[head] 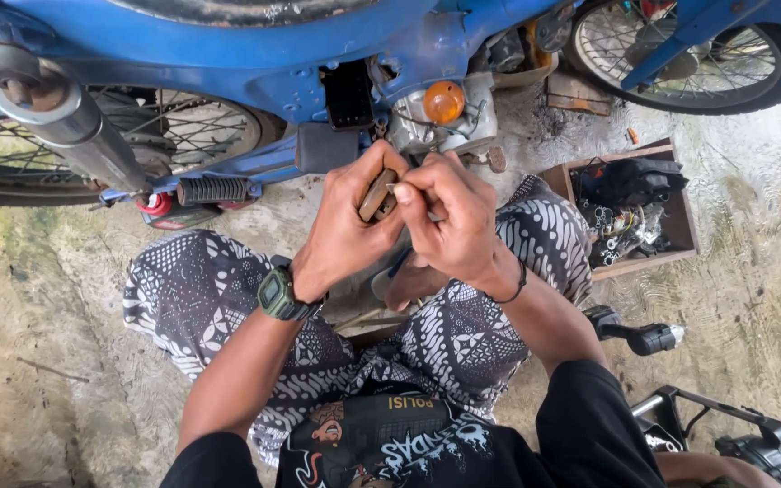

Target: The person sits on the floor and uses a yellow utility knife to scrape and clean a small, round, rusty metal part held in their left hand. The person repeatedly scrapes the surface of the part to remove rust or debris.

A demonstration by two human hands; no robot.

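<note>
Pinching a brown curved part (pixel 377 194) between left hand (pixel 345 230) fingers, right hand (pixel 449 217) fingers clamped on a thin tool (pixel 406 189) beside it

Left hand (pixel 347 226) and right hand (pixel 449 221) grip a brown part (pixel 377 195).

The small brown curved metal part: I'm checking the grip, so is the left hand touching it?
Touching. The head view shows the left hand with fingers wrapped around the small brown curved metal part, no gap visible.
</note>
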